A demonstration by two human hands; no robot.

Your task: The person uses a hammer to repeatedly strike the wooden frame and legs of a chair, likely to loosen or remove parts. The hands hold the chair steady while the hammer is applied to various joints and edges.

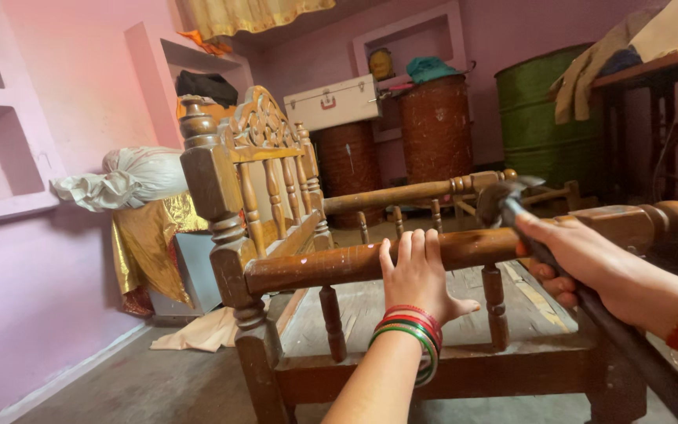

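**Two hands on a wooden cot rail**

From the head camera, looking down: the left hand (420, 276) lies flat on the round top rail (355, 263) of a brown wooden cot (221, 188). Its fingers (413, 250) are spread a little and press on the rail, not wrapped around it. Red and green bangles (410, 334) sit on that wrist.

The right hand (570, 255) is just beside the same rail, farther along to the right. Its fingers are closed tight around the dark handle of a hammer (582, 294). The hammer head (500, 196) sticks up above the rail, near the carved knob (672, 220) at the rail's end.

The cot stands on the grey floor (135, 385), close to a pink wall (64, 94). Behind it are a white bundle (131, 177), a white metal box (331, 102), and big round drums (437, 126).
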